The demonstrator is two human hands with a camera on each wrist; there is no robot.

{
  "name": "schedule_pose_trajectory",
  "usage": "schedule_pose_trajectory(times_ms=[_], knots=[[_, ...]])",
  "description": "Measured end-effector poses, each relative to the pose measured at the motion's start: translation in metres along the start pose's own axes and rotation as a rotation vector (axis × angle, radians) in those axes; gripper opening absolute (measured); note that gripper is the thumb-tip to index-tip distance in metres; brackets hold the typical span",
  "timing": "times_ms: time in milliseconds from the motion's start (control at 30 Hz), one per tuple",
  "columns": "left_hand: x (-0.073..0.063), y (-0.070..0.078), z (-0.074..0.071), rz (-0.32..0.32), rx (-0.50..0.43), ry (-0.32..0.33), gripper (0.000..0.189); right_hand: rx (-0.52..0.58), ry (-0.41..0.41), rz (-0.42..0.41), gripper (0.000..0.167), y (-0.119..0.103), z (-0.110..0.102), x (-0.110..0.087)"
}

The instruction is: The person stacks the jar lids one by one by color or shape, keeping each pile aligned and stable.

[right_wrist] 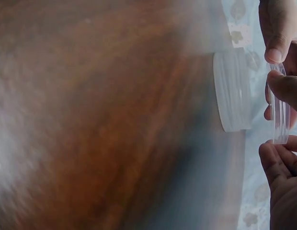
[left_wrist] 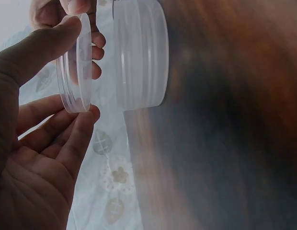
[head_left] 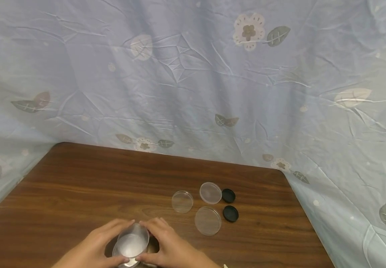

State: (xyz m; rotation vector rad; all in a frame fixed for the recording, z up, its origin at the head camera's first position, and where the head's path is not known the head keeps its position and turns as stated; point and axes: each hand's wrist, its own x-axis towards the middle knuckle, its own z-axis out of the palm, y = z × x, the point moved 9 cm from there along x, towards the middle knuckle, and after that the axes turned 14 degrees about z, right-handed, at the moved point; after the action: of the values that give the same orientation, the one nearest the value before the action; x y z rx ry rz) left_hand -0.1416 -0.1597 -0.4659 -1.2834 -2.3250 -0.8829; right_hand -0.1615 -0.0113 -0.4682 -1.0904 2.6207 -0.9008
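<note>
Near the front edge of the table, my left hand [head_left: 100, 242] and right hand [head_left: 172, 243] hold a clear round petri dish [head_left: 133, 242] between them. Thumbs lie on the near side of its rim and fingertips on the far side. The left wrist view shows the petri dish [left_wrist: 85, 72] level, with a gap between it and a translucent stack of dishes [left_wrist: 141, 57] standing on the table. Ridges run round the stack's side. From the right wrist, the same petri dish [right_wrist: 281, 117] hangs above the stack [right_wrist: 232, 91]. In the head view, the held dish and hands mostly hide the stack.
To the right lie three clear round dishes: one at left [head_left: 182, 201], one at the back [head_left: 210, 192] and one nearer [head_left: 207, 221]. Beside them are two black round caps, the farther [head_left: 228, 195] and the nearer [head_left: 230, 214]. A patterned cloth [head_left: 193, 82] hangs round the brown table [head_left: 112, 178].
</note>
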Motion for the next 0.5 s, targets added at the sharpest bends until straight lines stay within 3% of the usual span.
schedule_pose_trajectory(times_ms=[167, 500], knots=[[-0.007, 0.003, 0.001, 0.029, 0.018, 0.041, 0.084, -0.007, -0.039, 0.028, 0.074, 0.002, 0.007, -0.001], [-0.015, 0.004, 0.006, 0.055, -0.005, 0.045, 0.082, -0.022, -0.072, 0.042, 0.075, 0.000, 0.015, -0.002]])
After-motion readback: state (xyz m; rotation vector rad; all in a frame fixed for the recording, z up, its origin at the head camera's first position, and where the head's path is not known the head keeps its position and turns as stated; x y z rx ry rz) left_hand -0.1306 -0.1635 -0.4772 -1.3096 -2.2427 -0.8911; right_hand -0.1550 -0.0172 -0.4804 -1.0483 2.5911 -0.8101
